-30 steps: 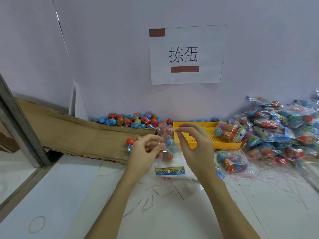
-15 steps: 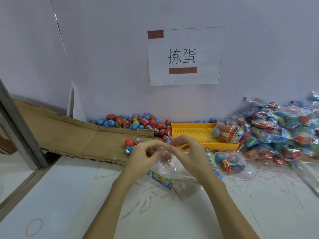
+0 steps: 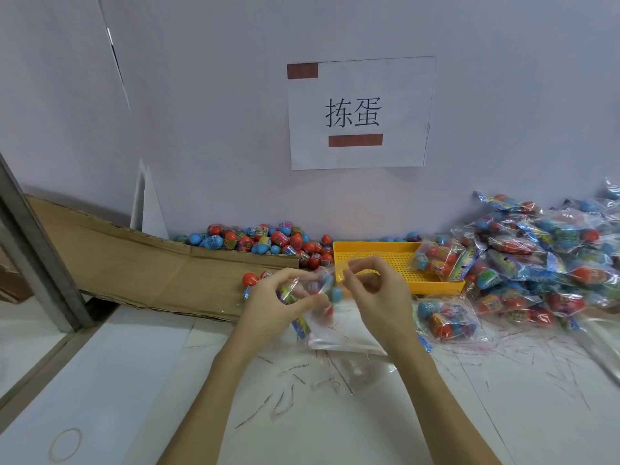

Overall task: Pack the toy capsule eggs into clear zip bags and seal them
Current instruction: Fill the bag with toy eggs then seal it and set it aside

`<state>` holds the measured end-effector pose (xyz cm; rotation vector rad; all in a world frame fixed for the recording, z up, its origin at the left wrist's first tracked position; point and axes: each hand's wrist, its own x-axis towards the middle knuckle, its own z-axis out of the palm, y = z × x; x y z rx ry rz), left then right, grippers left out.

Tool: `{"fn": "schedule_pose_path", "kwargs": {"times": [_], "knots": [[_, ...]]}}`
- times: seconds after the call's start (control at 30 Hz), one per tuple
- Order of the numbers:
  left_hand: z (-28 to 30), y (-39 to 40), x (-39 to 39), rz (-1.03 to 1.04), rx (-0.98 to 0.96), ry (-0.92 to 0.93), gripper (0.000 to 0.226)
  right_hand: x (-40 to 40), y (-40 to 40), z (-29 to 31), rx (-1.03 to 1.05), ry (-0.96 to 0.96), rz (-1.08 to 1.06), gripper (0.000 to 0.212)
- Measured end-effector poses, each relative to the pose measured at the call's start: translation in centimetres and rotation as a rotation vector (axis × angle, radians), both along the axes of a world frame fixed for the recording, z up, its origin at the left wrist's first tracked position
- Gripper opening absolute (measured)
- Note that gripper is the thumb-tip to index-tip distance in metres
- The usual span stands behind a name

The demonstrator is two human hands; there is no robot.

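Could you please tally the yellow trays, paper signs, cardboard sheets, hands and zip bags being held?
yellow tray: 1
paper sign: 1
cardboard sheet: 1
hands, left hand and right hand: 2
held zip bag: 1
Total: 6

A white table point(image 3: 369, 431), marked with thin red scribbles, carries everything. Along its back edge lies a heap of loose capsule eggs point(image 3: 268, 241). A yellow perforated tray point(image 3: 375, 260) sits beside it. A flat cardboard sheet point(image 3: 151, 273) lies at the back left. Filled bags point(image 3: 543, 260) pile up at the right edge. A rubber band point(image 3: 65, 444) lies at the front left corner.
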<state>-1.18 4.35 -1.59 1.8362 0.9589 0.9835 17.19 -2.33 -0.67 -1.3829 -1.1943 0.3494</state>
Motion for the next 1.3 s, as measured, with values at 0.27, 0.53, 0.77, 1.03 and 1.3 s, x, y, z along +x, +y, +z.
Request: {"fn": "schedule_pose_path", "kwargs": {"times": [0.27,0.53,0.77,1.03,1.3], "knots": [[0.6,-0.2,-0.6,0.050,-0.125,-0.209,0.015,1.3,-0.3,0.4,-0.159,0.312,0.410,0.035],[1.1,-0.6,-0.5,0.050,-0.112,-0.150,0.024,0.3,-0.2,0.7,-0.136,0.557,0.568,0.033],[0.7,-0.4,-0.4,0.045,0.017,-0.077,0.082,0.1,-0.6,1.0,-0.175,0.311,0.475,0.041],[-0.5,-0.5,0.2,0.043,0.578,0.377,0.088,-2.0,0.0,-0.4,-0.108,-0.119,0.424,0.026],[-0.2,-0.8,0.2,0.231,0.532,0.381,0.036,-3.0,-0.3,-0.2,0.217,0.015,0.298,0.032]]}}
